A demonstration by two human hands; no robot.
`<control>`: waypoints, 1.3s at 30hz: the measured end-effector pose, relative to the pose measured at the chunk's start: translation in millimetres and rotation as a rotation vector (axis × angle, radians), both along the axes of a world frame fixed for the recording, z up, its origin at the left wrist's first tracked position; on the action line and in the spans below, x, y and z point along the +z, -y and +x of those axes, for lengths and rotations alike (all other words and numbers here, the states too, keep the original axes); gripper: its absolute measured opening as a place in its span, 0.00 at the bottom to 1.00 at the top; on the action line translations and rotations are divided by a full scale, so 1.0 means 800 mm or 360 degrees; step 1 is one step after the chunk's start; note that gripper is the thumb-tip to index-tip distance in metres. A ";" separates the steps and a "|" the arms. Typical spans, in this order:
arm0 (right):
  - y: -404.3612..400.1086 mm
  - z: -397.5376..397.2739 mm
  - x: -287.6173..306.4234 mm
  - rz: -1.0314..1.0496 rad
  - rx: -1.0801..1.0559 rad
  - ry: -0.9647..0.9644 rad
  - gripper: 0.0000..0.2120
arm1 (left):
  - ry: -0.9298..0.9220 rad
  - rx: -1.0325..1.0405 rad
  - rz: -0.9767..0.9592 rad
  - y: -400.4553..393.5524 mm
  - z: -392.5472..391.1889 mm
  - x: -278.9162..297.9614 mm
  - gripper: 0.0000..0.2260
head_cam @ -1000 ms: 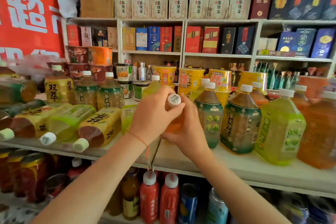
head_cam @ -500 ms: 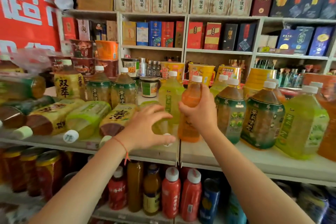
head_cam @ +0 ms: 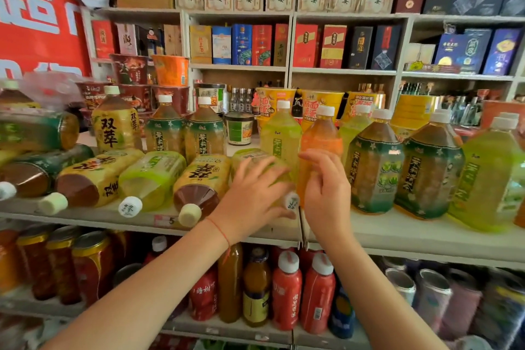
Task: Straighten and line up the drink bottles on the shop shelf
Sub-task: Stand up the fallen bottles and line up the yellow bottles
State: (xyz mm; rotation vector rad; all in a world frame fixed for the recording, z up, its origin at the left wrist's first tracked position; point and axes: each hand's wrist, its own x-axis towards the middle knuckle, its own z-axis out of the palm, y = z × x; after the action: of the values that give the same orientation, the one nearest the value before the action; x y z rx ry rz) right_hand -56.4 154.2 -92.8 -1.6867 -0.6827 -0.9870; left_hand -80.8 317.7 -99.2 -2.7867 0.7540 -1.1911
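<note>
- Shelf (head_cam: 397,231): flat pale board with a straight front edge; a bare strip runs along that edge in front of the upright bottles, right of the orange bottle.
- Upright bottles (head_cam: 375,167): clear ribbed plastic, squared bodies, white caps, standing in a row right of the orange bottle; more stand behind and left of it.
- Fallen bottles (head_cam: 147,179): same plastic, on their sides left of the orange bottle, caps at the shelf's front edge.
- Orange bottle (head_cam: 319,139): slim, upright, white cap, near the shelf's middle.
- Green bottle (head_cam: 255,160): lying just left of the orange bottle.
- Left hand (head_cam: 254,196): fingers spread flat over the green bottle.
- Right hand (head_cam: 324,190): fingers loosely curved against the orange bottle's lower body; whether it grips, I cannot tell.
</note>
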 end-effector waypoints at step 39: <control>-0.125 -0.028 0.012 -0.1278 0.0285 -0.0838 0.32 | -0.0698 0.0574 -0.1698 -0.088 -0.060 0.019 0.25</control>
State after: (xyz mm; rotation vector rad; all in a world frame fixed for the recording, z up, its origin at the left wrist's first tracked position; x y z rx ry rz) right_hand -79.0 253.9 -82.9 -2.3902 -0.9073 -0.0840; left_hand -128.5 387.8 -83.8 -3.8118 -0.6301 -1.1078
